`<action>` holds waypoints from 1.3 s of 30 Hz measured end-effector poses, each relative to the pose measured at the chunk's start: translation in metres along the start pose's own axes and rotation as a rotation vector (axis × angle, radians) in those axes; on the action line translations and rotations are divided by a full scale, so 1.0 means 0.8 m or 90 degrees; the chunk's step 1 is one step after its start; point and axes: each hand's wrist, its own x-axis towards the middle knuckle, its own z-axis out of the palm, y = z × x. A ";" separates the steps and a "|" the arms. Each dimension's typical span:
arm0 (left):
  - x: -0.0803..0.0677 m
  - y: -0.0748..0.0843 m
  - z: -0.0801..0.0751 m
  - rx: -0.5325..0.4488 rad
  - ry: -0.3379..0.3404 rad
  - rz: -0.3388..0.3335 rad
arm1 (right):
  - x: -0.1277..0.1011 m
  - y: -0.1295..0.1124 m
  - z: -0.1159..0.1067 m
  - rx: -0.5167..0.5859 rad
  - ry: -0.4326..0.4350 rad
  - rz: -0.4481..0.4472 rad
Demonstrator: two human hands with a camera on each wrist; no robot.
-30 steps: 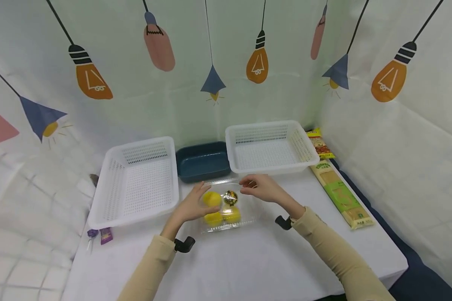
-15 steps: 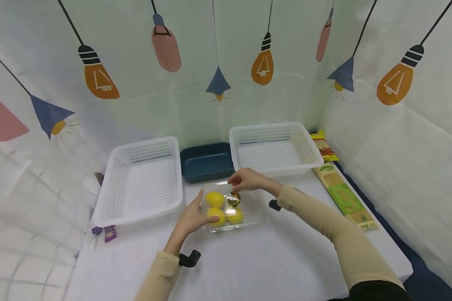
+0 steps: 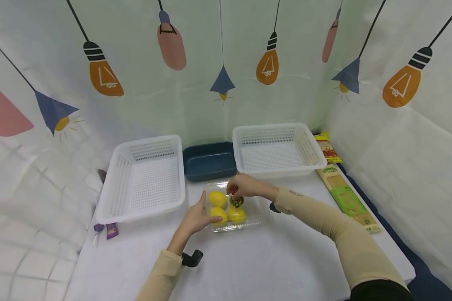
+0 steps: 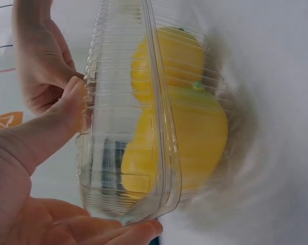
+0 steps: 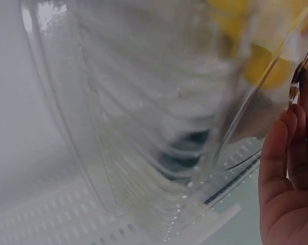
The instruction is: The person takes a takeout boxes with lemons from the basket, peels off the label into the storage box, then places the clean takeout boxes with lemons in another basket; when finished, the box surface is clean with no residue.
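A clear plastic clamshell box (image 3: 257,209) with several yellow lemons (image 3: 218,199) inside lies on the white table. A round dark-and-gold sticker (image 3: 236,202) sits on its lid. My left hand (image 3: 196,215) holds the left end of the box, its thumb on the lid and its fingers along the far side, as the left wrist view shows. Over the lid, my right hand (image 3: 246,186) pinches the sticker's edge between curled fingertips. In the right wrist view the shiny sticker (image 5: 299,76) shows at those fingertips, partly cut off by the frame.
Two white perforated baskets (image 3: 150,179) (image 3: 275,150) stand behind, with a dark blue tray (image 3: 210,163) between them. At right lie a green-labelled noodle pack (image 3: 348,196) and a yellow-red snack bag (image 3: 328,148). A lollipop (image 3: 98,228) and a small purple packet (image 3: 112,230) lie left.
My right hand has come left and down from the box's far right side onto the sticker. My left hand has settled against the box's left end. The view has shifted slightly.
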 end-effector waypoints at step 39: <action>-0.007 0.007 0.003 -0.019 -0.011 -0.017 | -0.008 -0.016 0.005 -0.072 0.060 0.015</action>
